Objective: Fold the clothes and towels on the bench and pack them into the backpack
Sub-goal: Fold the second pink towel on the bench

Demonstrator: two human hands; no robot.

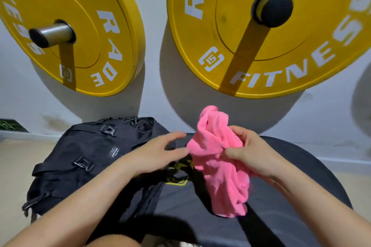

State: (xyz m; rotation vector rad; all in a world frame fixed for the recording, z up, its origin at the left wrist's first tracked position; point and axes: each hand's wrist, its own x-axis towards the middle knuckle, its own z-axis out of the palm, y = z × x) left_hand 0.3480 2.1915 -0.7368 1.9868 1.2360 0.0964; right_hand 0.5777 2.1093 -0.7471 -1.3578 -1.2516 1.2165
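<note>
1. R hand (249, 152) grips crumpled pink cloth towel (212, 146) over middle of dark padded counter (301, 176).
2. L hand (158, 156) fingers straight, loose, just beside towel.
3. Black fabric backpack (84, 156) at counter's left edge.

Motion blur on left fingers (175, 136)

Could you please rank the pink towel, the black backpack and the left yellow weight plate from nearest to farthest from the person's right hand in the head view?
1. Pink towel: gripped in the right hand itself.
2. Black backpack: to the left, beyond the left hand.
3. Left yellow weight plate: up on the wall behind the backpack.
</note>
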